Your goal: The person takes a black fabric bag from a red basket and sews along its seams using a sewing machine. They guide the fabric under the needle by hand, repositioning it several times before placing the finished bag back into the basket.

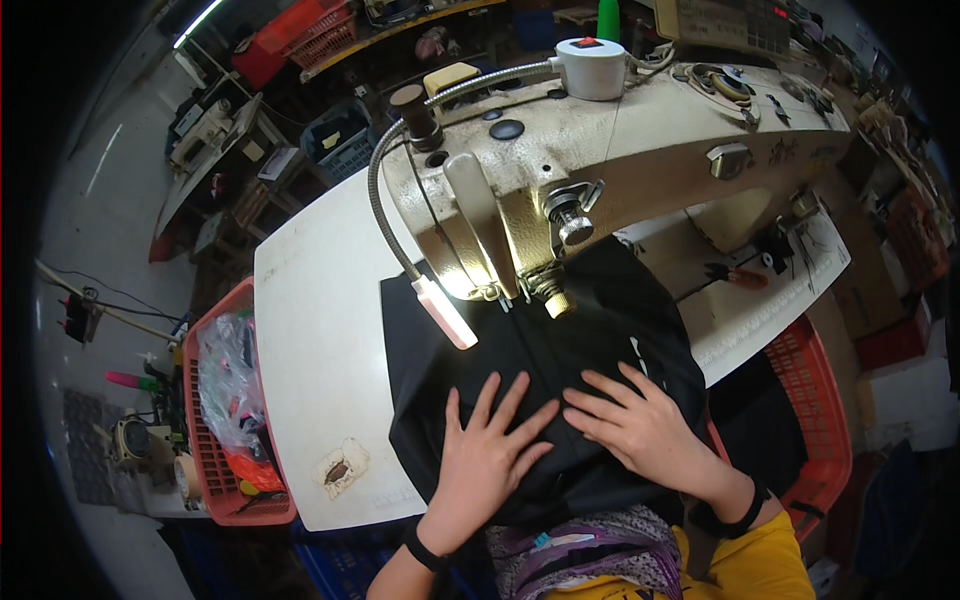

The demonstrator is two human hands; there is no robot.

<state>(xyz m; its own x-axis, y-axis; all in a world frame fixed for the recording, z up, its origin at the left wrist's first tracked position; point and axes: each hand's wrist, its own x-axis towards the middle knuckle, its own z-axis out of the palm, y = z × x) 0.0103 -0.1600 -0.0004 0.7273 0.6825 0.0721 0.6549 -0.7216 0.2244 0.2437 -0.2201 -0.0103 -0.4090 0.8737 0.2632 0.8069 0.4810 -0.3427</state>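
Black fabric point(440, 350) lies under the needle area of a cream sewing machine point(640, 150) and drapes over the table's near edge. My left hand point(490, 440) rests on it with fingers spread, palm down. To its right, my right hand point(630, 420) also lies flat on the cloth, fingers apart and pointing inward. Both hands are just in front of the machine's head, where a lamp on a bendy metal arm point(445, 312) lights the cloth. The presser foot is mostly hidden behind the machine head.
The white table point(320, 300) has a worn patch near its front left. Orange-handled snips point(745, 277) lie right, under the machine arm. A red basket point(240, 505) with plastic bags stands left; another red basket point(825, 430) with dark cloth stands right. Another sewing machine point(205, 135) is at far left.
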